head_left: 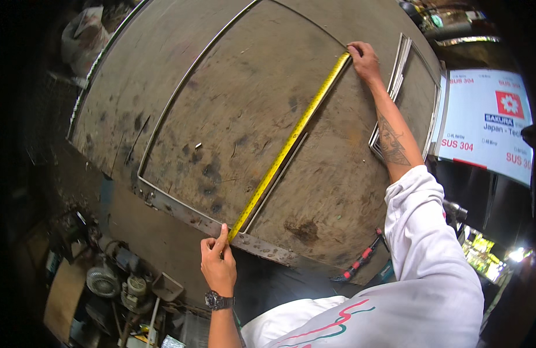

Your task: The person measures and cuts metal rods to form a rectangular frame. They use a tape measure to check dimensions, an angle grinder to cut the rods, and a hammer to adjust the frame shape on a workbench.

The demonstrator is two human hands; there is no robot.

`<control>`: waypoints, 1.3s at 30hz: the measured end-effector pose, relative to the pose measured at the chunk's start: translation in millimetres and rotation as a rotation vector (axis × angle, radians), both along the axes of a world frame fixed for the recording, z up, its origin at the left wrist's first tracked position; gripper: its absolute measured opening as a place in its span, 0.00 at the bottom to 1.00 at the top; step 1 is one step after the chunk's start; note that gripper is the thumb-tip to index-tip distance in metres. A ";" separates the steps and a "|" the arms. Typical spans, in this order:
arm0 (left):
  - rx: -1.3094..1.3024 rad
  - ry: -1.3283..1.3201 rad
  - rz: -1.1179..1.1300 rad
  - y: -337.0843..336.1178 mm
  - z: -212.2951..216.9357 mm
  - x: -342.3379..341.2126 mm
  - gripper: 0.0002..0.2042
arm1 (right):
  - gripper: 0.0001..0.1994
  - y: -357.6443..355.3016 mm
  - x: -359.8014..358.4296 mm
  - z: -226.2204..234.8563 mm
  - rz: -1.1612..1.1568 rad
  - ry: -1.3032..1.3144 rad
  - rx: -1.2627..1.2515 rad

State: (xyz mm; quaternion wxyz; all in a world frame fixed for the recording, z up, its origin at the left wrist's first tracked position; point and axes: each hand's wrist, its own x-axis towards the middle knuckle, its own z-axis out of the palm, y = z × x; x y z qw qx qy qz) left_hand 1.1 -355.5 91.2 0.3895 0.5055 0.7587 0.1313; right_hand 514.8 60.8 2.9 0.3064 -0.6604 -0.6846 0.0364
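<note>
A yellow tape measure (291,145) is pulled out straight across the brown worktable (239,104), slanting from the near edge up to the far right. My right hand (365,62) pinches its far end at a corner of a thin metal rod frame (186,75). At the table's near edge my left hand (217,265) is closed at the tape's near end, its index finger pointing up along the frame; part of its grip is hidden. The tape lies along one side of the frame.
Several similar rod frames (399,75) are stacked at the right under my forearm. Beyond them is a white and blue printed sheet (482,122). A red and black hand tool (361,258) rests by the near right edge. Motors (134,287) and clutter fill the floor at lower left.
</note>
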 end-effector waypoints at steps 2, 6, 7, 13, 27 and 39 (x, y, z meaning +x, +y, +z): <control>-0.010 -0.001 -0.008 -1.0 -2.1 -0.7 0.28 | 0.14 -0.6 0.1 1.5 -0.020 0.028 -0.023; 0.003 -0.013 -0.028 -2.7 -6.3 -2.4 0.29 | 0.14 -5.5 -16.6 14.8 -0.044 0.128 -0.015; 0.022 -0.017 -0.029 -2.9 -7.0 -3.1 0.29 | 0.14 -8.7 -24.4 22.5 -0.114 0.176 -0.030; 0.040 -0.006 -0.034 -4.7 -12.6 -2.9 0.30 | 0.09 -98.1 -88.7 63.4 0.189 0.371 -0.116; 0.060 -0.038 -0.085 -8.4 -19.7 -10.0 0.31 | 0.13 -180.8 -122.5 50.9 0.601 -0.030 -0.140; 0.051 -0.060 -0.063 -11.2 -23.4 -12.4 0.30 | 0.04 -159.6 -127.6 55.0 0.817 -0.238 -0.167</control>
